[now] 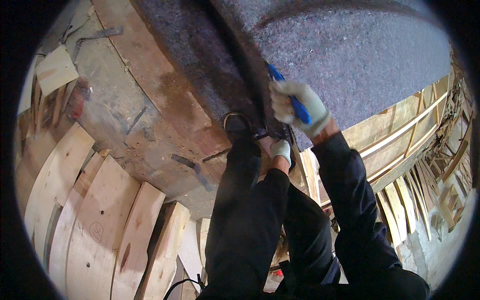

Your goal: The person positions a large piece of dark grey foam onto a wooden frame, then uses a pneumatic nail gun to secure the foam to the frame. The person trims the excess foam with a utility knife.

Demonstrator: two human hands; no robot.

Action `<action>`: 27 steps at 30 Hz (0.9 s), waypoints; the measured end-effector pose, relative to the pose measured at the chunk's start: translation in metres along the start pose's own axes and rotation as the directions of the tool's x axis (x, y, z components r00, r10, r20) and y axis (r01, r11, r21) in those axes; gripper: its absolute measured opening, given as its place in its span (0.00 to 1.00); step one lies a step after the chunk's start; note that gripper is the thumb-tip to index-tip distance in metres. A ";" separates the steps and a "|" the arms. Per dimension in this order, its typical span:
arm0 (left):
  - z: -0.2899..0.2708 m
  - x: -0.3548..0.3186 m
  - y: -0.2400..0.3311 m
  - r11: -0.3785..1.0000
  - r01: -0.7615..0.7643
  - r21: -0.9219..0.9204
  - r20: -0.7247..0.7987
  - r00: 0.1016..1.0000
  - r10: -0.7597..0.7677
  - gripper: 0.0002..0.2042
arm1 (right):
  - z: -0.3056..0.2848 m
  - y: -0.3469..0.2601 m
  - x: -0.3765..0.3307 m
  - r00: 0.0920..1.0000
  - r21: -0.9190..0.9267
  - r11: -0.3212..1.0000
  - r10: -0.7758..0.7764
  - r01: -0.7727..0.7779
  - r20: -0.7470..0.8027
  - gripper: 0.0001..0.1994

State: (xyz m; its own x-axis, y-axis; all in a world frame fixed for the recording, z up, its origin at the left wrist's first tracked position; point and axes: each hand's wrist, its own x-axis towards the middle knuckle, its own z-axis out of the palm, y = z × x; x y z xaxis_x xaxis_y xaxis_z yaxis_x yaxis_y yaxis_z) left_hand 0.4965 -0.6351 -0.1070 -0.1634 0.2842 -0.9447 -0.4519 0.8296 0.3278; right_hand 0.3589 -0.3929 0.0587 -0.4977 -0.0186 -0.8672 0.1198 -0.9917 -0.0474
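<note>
My right hand (298,106), in a pale work glove, is closed round a blue-handled utility knife (301,111). The knife's front end points away from me and meets the dark fold in a speckled grey felt sheet (345,55). Lower and a little to the left, close by my shoe (236,122), is my gloved left hand (281,150). Its fingers look curled at the felt's near edge, but what they grip is mostly hidden. The felt lies over a large, raised form and drops into a deep crease between its two parts.
Curved wooden boards (102,225) stand at the lower left. Dark scrap strips (192,167) lie on the dusty brown floor panel (165,95). At the right, a wooden slatted frame (400,130) shows under the felt, with piled wood offcuts (445,165) beyond.
</note>
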 end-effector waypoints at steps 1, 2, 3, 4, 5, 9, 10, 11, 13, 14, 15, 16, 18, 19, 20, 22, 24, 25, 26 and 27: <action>0.002 0.000 -0.001 1.000 0.001 0.000 0.009 1.000 -0.001 0.14 | 0.005 -0.007 0.015 0.996 0.039 0.999 -0.036 0.033 0.081 0.16; 0.001 0.000 -0.002 1.000 0.004 -0.002 0.010 1.000 -0.004 0.14 | 0.009 -0.012 0.028 0.993 0.085 0.995 -0.053 0.044 0.102 0.16; 0.003 0.001 -0.003 1.000 0.007 -0.005 0.011 1.000 -0.007 0.14 | 0.012 -0.013 0.034 0.980 0.119 0.991 -0.082 0.061 0.182 0.16; 0.002 0.000 -0.003 1.000 0.009 -0.008 0.012 1.000 -0.008 0.14 | 0.011 -0.011 0.032 0.979 0.033 0.997 -0.071 0.066 0.191 0.11; 0.003 0.001 -0.002 1.000 0.005 -0.018 0.011 1.000 -0.005 0.14 | 0.012 -0.008 0.031 0.979 0.000 0.997 -0.080 0.082 0.185 0.10; -0.004 0.000 0.004 0.999 0.004 -0.036 0.016 1.000 -0.003 0.14 | 0.005 0.000 0.003 0.990 -0.080 0.992 -0.088 0.097 0.107 0.09; -0.004 -0.001 0.007 0.999 0.006 -0.040 0.017 1.000 -0.005 0.14 | 0.005 -0.001 0.000 0.990 -0.087 0.991 -0.093 0.102 0.103 0.08; -0.008 -0.002 0.008 0.999 0.007 -0.042 0.016 1.000 -0.007 0.14 | 0.006 -0.004 -0.002 0.982 -0.069 0.990 -0.109 0.120 0.152 0.08; -0.010 -0.004 0.011 0.999 0.014 -0.041 0.014 1.000 -0.013 0.14 | 0.011 -0.016 0.007 0.984 -0.025 0.998 -0.049 0.054 0.170 0.08; -0.011 -0.005 0.011 0.999 0.019 -0.045 0.012 1.000 -0.019 0.14 | 0.016 -0.021 0.012 0.989 -0.062 0.997 -0.043 0.052 0.141 0.08; -0.011 -0.005 0.011 0.999 0.021 -0.044 0.014 1.000 -0.020 0.14 | 0.020 -0.025 0.017 0.998 -0.106 0.994 -0.030 0.035 0.048 0.08; -0.012 -0.005 0.011 0.999 0.024 -0.047 0.019 1.000 -0.023 0.14 | 0.024 -0.033 0.025 0.993 -0.083 0.996 -0.022 0.032 0.120 0.08; -0.012 -0.006 0.010 0.999 0.023 -0.047 0.021 1.000 -0.022 0.14 | 0.037 -0.047 0.046 0.979 0.012 0.999 -0.039 0.038 0.202 0.10; -0.013 -0.007 0.009 0.999 0.024 -0.046 0.019 1.000 -0.023 0.14 | 0.042 -0.052 0.054 0.968 0.058 0.998 -0.045 0.032 0.247 0.11; -0.013 -0.008 0.009 0.998 0.023 -0.053 0.018 1.000 -0.022 0.14 | 0.044 -0.054 0.056 0.978 0.059 0.998 -0.029 0.017 0.209 0.10; -0.014 -0.011 0.012 0.998 0.024 -0.058 0.020 1.000 -0.023 0.14 | 0.047 -0.059 0.058 0.977 0.039 0.999 0.011 -0.020 0.213 0.10; -0.018 -0.016 0.018 0.998 0.023 -0.060 0.021 1.000 -0.022 0.14 | 0.045 -0.059 0.052 0.980 0.036 0.999 0.017 -0.025 0.200 0.09; -0.022 -0.020 0.021 0.998 0.023 -0.053 0.019 1.000 -0.022 0.14 | 0.045 -0.055 0.047 0.982 0.045 0.999 0.010 -0.018 0.188 0.08; -0.026 -0.024 0.025 0.998 0.024 -0.051 0.018 1.000 -0.023 0.14 | 0.046 -0.048 0.042 0.979 0.066 0.998 0.006 -0.020 0.206 0.08; -0.031 -0.028 0.029 0.999 0.021 -0.044 0.012 1.000 -0.020 0.14 | 0.044 -0.040 0.028 0.970 -0.240 0.960 -0.087 0.143 0.228 0.08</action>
State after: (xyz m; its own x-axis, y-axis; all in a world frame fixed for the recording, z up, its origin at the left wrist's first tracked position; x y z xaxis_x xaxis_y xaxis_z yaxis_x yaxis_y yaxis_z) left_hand 0.4604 -0.6341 -0.0711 -0.1433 0.2732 -0.9512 -0.4938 0.8132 0.3080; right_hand 0.3023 -0.3598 0.0587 -0.6891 0.0389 -0.7236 0.2506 -0.9241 -0.2883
